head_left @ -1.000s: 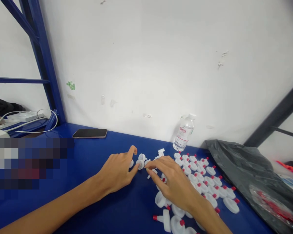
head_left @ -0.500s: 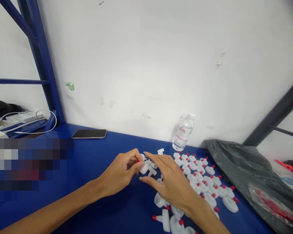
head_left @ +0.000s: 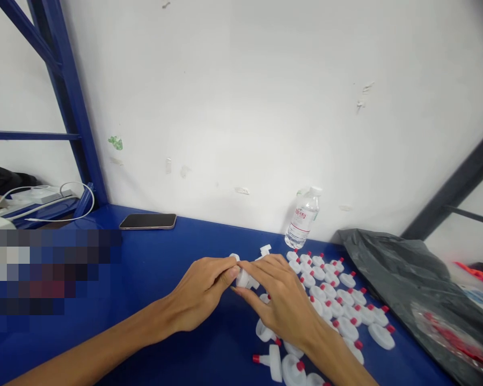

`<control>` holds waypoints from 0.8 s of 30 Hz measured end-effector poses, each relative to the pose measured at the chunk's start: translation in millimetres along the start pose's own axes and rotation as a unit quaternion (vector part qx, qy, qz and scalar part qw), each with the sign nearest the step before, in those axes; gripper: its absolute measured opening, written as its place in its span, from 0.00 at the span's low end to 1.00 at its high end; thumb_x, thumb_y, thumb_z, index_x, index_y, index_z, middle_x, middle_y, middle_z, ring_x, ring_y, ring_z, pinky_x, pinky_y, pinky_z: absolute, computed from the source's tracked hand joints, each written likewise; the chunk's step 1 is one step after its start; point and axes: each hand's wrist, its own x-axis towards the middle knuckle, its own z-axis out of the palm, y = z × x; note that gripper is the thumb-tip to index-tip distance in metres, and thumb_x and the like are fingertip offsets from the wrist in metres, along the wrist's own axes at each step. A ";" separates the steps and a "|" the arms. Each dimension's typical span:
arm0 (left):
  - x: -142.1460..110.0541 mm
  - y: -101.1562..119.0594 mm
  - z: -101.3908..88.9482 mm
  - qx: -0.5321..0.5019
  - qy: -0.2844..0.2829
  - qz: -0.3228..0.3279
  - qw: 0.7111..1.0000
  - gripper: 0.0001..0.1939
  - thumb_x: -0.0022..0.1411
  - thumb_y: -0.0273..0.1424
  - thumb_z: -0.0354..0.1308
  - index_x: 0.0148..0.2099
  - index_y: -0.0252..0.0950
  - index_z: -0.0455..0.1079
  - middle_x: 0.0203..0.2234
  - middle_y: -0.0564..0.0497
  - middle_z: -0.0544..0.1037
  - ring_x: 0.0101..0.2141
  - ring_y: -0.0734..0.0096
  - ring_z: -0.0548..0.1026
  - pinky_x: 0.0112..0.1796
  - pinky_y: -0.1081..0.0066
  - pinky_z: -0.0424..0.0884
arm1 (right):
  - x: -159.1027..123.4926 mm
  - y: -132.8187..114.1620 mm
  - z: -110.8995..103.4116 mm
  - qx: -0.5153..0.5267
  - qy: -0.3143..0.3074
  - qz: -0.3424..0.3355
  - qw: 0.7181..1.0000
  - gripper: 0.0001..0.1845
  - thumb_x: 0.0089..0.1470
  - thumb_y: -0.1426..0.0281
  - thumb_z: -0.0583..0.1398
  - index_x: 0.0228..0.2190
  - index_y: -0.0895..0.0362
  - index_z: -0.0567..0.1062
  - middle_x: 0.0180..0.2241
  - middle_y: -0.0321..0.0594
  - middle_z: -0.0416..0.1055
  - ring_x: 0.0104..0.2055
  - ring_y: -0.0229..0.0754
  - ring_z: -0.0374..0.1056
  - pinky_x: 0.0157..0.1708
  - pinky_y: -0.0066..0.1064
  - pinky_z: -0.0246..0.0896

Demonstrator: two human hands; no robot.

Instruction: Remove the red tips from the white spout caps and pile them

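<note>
The left hand pinches a round white plastic cap between thumb and fingers; the right hand, its thumb and forefinger apart, meets it from the other side. Rightward on the blue tabletop spread white plastic caps with red tips, before a clear plastic bottle.

A round white plastic nozzle cap sits tilted between the fingertips of the left hand and right hand, its spout hidden by the fingers. White red-tipped nozzle caps lie spread on the table to the right of and nearer than the right fingers, one on its rim with its tip pointing left; untipped white nozzle caps lie just beyond those fingers.
</note>
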 end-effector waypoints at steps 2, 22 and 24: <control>1.0 3.4 1.3 -0.073 0.009 -0.046 0.996 0.23 0.73 0.43 0.42 0.26 0.38 0.53 0.21 0.58 0.59 0.24 0.75 0.56 0.27 0.70 0.53 | 3.3 -2.1 -0.6 -0.046 0.022 -0.029 0.998 0.14 0.63 0.69 0.62 0.50 0.56 0.74 0.42 0.41 0.78 0.41 0.45 0.69 0.47 0.44 0.60; 23.6 -50.2 -61.0 0.198 0.120 -0.204 0.951 0.15 0.64 0.36 0.48 0.25 0.39 0.63 0.21 0.53 0.69 0.25 0.66 0.65 0.29 0.68 0.53 | -8.3 19.1 -10.7 -0.021 -0.100 0.081 0.992 0.16 0.62 0.62 0.62 0.51 0.50 0.72 0.45 0.41 0.76 0.49 0.49 0.68 0.49 0.42 0.64; 21.2 -50.9 -51.3 0.237 0.094 -0.214 0.943 0.14 0.64 0.35 0.48 0.27 0.39 0.67 0.25 0.50 0.74 0.28 0.63 0.69 0.30 0.67 0.54 | -8.8 11.1 -5.1 0.012 -0.142 0.068 0.987 0.16 0.61 0.61 0.63 0.50 0.49 0.73 0.46 0.38 0.76 0.51 0.48 0.68 0.56 0.45 0.59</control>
